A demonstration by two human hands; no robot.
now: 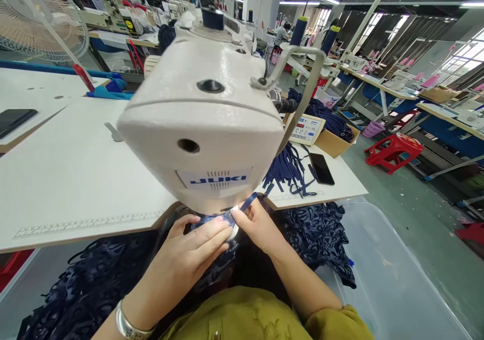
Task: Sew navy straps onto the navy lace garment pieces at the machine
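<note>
A white JUKI sewing machine head (204, 123) fills the middle of the view and hides the needle area. Under its front edge my left hand (189, 252) lies with fingers pressed flat on dark blue patterned fabric (94, 284). My right hand (255, 226) pinches a narrow dark blue strap (251, 201) against the fabric right beside the left fingertips. The fabric spills down over my lap to both sides.
White sewing table (71, 179) spreads left. A pile of dark blue straps (289, 168), a black phone (321, 168), a control panel (306, 128) and a cardboard box (335, 141) sit right. Clear plastic bin (389, 279) lower right. Fan (38, 17) and another phone (15, 118) at left. Red stool (393, 151) on the floor.
</note>
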